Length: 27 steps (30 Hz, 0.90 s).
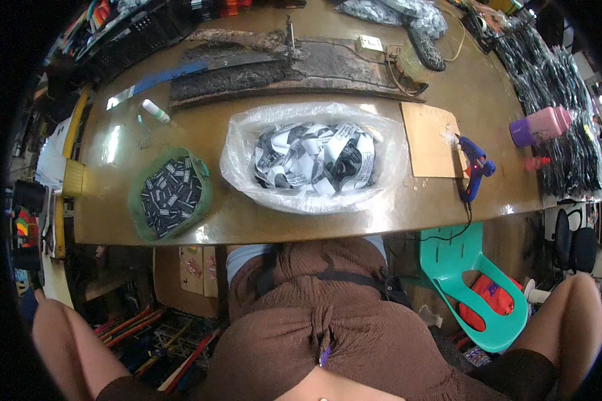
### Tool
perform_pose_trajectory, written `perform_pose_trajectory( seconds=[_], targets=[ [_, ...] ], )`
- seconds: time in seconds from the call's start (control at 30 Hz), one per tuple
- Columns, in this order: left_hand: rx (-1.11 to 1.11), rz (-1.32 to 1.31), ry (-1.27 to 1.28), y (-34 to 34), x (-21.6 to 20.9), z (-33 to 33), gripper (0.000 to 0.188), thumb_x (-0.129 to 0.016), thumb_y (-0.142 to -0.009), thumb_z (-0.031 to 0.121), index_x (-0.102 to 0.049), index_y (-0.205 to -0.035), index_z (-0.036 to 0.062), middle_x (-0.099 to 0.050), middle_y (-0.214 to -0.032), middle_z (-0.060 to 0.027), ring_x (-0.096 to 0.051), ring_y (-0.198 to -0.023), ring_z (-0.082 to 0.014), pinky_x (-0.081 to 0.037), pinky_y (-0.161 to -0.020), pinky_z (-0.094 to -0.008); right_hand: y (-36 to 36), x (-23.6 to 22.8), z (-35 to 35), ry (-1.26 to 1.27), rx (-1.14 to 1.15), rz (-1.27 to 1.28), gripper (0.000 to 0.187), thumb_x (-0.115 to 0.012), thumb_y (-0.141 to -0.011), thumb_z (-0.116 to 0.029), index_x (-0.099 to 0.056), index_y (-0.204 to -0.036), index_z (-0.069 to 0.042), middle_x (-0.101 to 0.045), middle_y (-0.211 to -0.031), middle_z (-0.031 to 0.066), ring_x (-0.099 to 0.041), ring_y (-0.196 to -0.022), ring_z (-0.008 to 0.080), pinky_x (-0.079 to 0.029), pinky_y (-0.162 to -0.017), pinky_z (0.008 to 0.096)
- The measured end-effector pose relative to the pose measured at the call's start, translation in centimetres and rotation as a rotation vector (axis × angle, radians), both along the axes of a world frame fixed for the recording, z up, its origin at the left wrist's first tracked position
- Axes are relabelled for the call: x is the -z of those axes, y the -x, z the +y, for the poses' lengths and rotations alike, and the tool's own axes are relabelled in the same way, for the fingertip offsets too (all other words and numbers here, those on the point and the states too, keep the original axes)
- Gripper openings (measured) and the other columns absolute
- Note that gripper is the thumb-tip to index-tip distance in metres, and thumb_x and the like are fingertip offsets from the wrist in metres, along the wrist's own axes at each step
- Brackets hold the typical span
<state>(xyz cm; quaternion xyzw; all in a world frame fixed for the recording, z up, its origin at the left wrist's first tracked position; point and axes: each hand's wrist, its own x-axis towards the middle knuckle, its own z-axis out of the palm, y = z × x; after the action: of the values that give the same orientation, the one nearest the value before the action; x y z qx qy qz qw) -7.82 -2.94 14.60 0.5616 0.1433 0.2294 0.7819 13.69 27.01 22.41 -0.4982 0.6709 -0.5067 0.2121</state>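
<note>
Cannot tell the hands' state, both apparently out of view. See bagged strips [318, 148] near, tags [172, 195] left of them, glue gun [476, 174] right.

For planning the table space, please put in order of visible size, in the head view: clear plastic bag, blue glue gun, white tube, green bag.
Largest to smallest:
1. Clear plastic bag
2. Green bag
3. Blue glue gun
4. White tube

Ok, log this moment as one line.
Hands: out of view; clear bag: open, printed strips inside; green bag: dark tags inside; glue gun: at cardboard's right edge
</note>
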Motion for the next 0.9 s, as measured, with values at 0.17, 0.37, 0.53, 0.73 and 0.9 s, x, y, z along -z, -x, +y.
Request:
perform_pose_trajectory(
  seconds=[0.17, 0.37, 0.53, 0.73, 0.9],
  targets=[
    [-0.165, -0.238, 0.488, 1.7, 5.4, -3.8, 0.026, -0.054, -0.096, 0.020, -0.063, -0.111, -0.0002, -0.068, -0.102, -0.0082, -0.067, -0.076, -0.0153, -0.055, -0.065, -0.0264, 0.7, 8.0, 4.1, 0.093, 0.077, -0.460, 0.017, -0.062, -0.089, -0.015, -0.065, -0.095, 0.000, -0.062, -0.077, 0.0085, -0.060, -0.069, 0.0201, -0.046, -0.057, 0.0316],
    [0.084, 0.438, 0.698, -8.1, 19.3, -9.4, 0.025, -0.052, -0.096, 0.018, -0.064, -0.110, 0.0013, -0.069, -0.094, -0.0074, -0.068, -0.076, -0.0134, -0.056, -0.065, -0.0274, -5.6, 21.8, 5.7, -0.383, 0.108, -1.050, 0.024, -0.071, -0.081, -0.019, -0.066, -0.091, 0.002, -0.064, -0.073, 0.0104, -0.059, -0.066, 0.0159, -0.046, -0.059, 0.0322],
    [0.075, 0.410, 0.721, -12.9, 23.7, -13.6, 0.025, -0.052, -0.095, 0.017, -0.064, -0.110, 0.0012, -0.069, -0.093, -0.0076, -0.068, -0.075, -0.0137, -0.056, -0.064, -0.0277, -9.2, 22.2, 3.8, -0.555, 0.330, -0.779, 0.031, -0.071, -0.076, -0.022, -0.065, -0.094, 0.003, -0.067, -0.083, 0.0193, -0.065, -0.070, 0.0235, -0.049, -0.063, 0.0391],
    [0.027, 0.434, 0.719, -12.5, 23.0, -12.8, 0.025, -0.053, -0.094, 0.017, -0.064, -0.109, 0.0010, -0.070, -0.091, -0.0078, -0.068, -0.073, -0.0141, -0.057, -0.064, -0.0282, -8.5, 21.5, 5.5, -0.530, 0.230, -1.000, 0.024, -0.066, -0.082, -0.018, -0.065, -0.096, 0.002, -0.069, -0.079, 0.0098, -0.065, -0.067, 0.0154, -0.050, -0.059, 0.0322],
    [-0.008, 0.442, 0.699, -12.6, 23.0, -12.6, 0.025, -0.054, -0.093, 0.016, -0.065, -0.109, 0.0008, -0.070, -0.090, -0.0079, -0.068, -0.072, -0.0144, -0.057, -0.064, -0.0285, -11.0, 24.2, 6.4, -0.588, 0.194, -1.523, 0.028, -0.062, -0.087, -0.019, -0.063, -0.107, 0.001, -0.068, -0.086, 0.0041, -0.064, -0.073, 0.0112, -0.052, -0.063, 0.0248]
  ],
)
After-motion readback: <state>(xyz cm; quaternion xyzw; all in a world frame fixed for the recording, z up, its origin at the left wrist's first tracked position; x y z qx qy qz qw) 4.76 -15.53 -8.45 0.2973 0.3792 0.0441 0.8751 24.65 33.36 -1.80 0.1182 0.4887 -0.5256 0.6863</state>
